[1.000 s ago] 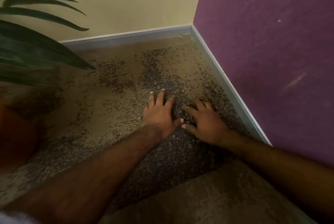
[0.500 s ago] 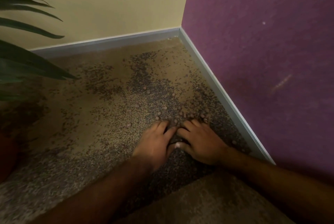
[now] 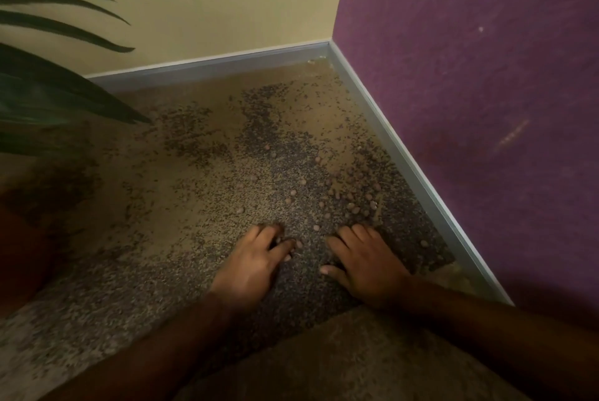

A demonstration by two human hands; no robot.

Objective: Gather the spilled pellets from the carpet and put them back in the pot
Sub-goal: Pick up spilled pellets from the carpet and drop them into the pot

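Note:
Small round brownish pellets (image 3: 351,203) lie scattered on the speckled carpet (image 3: 181,193) near the room corner, thickest just beyond my fingertips. My left hand (image 3: 252,261) rests palm down on the carpet with curled fingers; a few pellets sit at its fingertips. My right hand (image 3: 366,261) lies palm down a short gap to the right, fingers spread and bent. The dark reddish pot (image 3: 19,258) shows only as a blurred edge at the far left.
A purple wall (image 3: 470,109) with a grey skirting board (image 3: 405,167) runs along the right; a cream wall (image 3: 210,2) closes the back. Long green plant leaves (image 3: 55,99) hang over the left. A lighter carpet patch (image 3: 340,365) lies near me.
Both hands have drawn back toward me across the carpet, first coming together, now a small gap apart. More loose pellets show beyond the fingertips.

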